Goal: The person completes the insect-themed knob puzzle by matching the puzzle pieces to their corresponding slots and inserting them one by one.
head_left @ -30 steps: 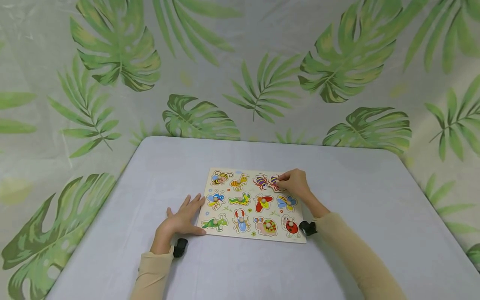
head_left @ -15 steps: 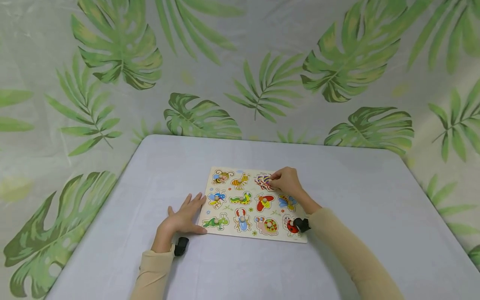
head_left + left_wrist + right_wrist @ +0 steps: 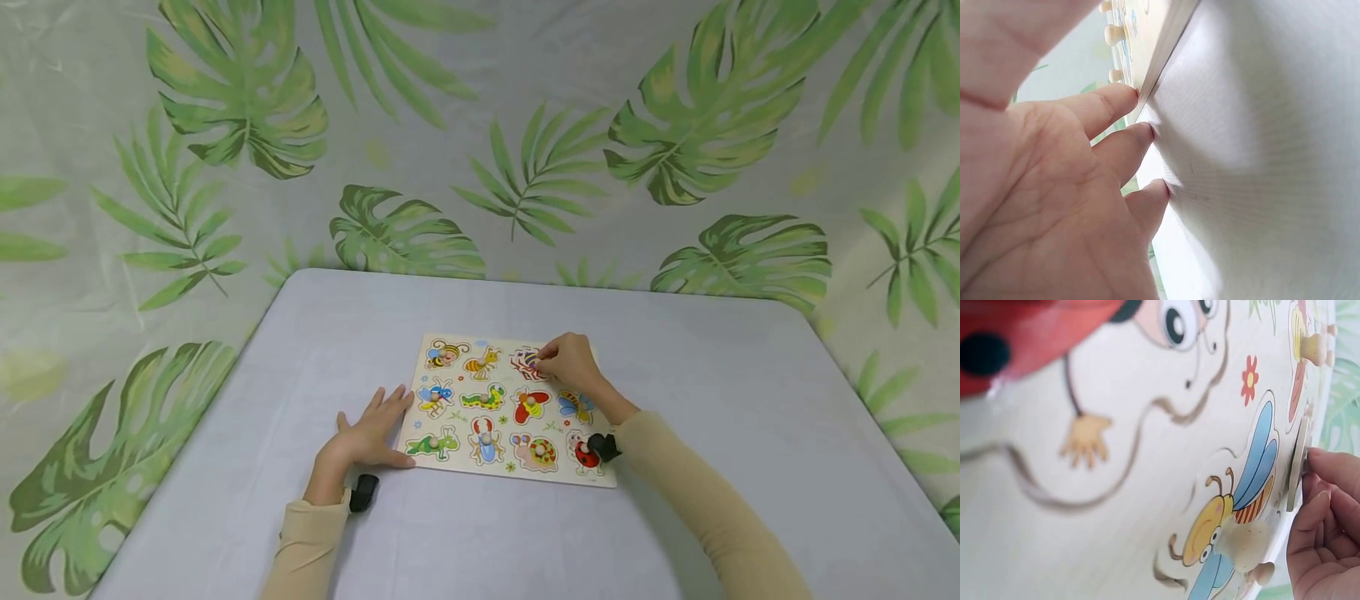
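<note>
A wooden knob puzzle board (image 3: 461, 468) with insect pictures lies on the table. My right hand (image 3: 573, 367) pinches a purple-striped spider puzzle piece (image 3: 528, 364) over the spider picture in the board's top row. In the right wrist view the piece (image 3: 1298, 464) appears edge-on, standing slightly proud of the board, its knob mostly hidden by the fingertips. My left hand (image 3: 367, 433) rests with spread fingers at the board's left side, the thumb by the near corner. Fingertips (image 3: 1127, 94) meet the board's edge (image 3: 1163, 53) in the left wrist view.
Around the spider sit other knobbed pieces, among them a caterpillar (image 3: 482, 398), a red-winged bug (image 3: 531, 405), a blue-winged bee (image 3: 1225, 528) and a ladybug (image 3: 581, 452). A white cloth covers the table (image 3: 360, 325); a leaf-print curtain (image 3: 525, 167) hangs behind it.
My right hand has moved left with the spider piece, from beside the printed spider to over it, and then slightly further left. The left hand has stayed at the board's edge.
</note>
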A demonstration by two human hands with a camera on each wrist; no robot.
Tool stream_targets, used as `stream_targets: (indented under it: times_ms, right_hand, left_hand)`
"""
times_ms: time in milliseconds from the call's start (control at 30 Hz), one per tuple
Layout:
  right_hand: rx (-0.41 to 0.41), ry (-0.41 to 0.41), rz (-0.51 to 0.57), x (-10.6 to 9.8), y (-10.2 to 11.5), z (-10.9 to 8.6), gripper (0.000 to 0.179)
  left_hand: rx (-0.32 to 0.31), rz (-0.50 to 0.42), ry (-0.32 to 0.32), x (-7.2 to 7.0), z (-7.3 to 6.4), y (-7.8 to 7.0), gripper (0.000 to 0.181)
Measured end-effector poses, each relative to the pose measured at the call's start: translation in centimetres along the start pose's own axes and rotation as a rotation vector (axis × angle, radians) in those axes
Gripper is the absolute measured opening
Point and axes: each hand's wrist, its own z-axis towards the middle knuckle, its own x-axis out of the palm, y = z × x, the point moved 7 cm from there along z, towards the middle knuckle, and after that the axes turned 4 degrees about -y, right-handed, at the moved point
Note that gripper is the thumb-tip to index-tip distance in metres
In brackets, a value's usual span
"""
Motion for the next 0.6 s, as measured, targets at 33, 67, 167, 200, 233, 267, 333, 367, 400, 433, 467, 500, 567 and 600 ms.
stream_targets:
  times_ms: [33, 67, 167, 200, 233, 267, 333, 367, 400, 433, 467, 500, 567, 600]
  right_hand:
    - [0.005, 0.003, 0.000, 0.02, 0.02, 0.05, 0.012]
    - [0.008, 0.006, -0.001, 0.02, 0.05, 0.11, 0.013]
    - [0.014, 0.015, -0.009, 0.00, 0.17, 0.22, 0.013]
    - [0.007, 0.017, -0.017, -0.03, 0.27, 0.25, 0.013]
    - [0.004, 0.019, -0.020, -0.05, 0.34, 0.32, 0.013]
    - [-0.006, 0.021, -0.025, -0.06, 0.44, 0.38, 0.013]
    - [-0.020, 0.027, -0.038, -0.05, 0.60, 0.50, 0.013]
    - [-0.026, 0.027, -0.044, -0.06, 0.68, 0.55, 0.013]
    - [-0.033, 0.028, -0.050, -0.05, 0.76, 0.61, 0.013]
    - [-0.034, 0.029, -0.052, -0.03, 0.82, 0.66, 0.013]
    - [-0.037, 0.030, -0.057, -0.03, 0.89, 0.69, 0.012]
    - [-0.035, 0.033, -0.057, 0.00, 0.91, 0.70, 0.012]
    - [-0.029, 0.039, -0.061, 0.11, 0.91, 0.73, 0.012]
    - [-0.026, 0.044, -0.063, 0.15, 0.90, 0.72, 0.012]
  left_hand:
    - [0.000, 0.000, -0.001, -0.01, 0.01, 0.00, 0.100]
    - [0.000, 0.000, -0.002, -0.03, 0.03, 0.02, 0.100]
    - [0.002, -0.002, -0.004, -0.01, 0.06, 0.09, 0.100]
    - [0.003, -0.002, -0.005, -0.02, 0.06, 0.10, 0.100]
    - [0.005, -0.002, -0.005, -0.03, 0.08, 0.12, 0.100]
    - [0.006, -0.002, -0.005, -0.02, 0.09, 0.13, 0.100]
    - [0.007, -0.001, -0.003, -0.01, 0.11, 0.13, 0.100]
    - [0.006, -0.002, -0.002, -0.02, 0.11, 0.12, 0.100]
    - [0.005, -0.002, 0.000, -0.01, 0.11, 0.12, 0.100]
    - [0.003, -0.003, 0.001, 0.00, 0.11, 0.12, 0.101]
    - [0.002, -0.004, 0.002, 0.00, 0.11, 0.13, 0.101]
    - [0.000, -0.005, 0.002, 0.01, 0.10, 0.14, 0.101]
    - [-0.002, -0.005, 0.003, 0.03, 0.09, 0.15, 0.101]
    - [-0.003, -0.004, 0.004, 0.04, 0.08, 0.15, 0.101]
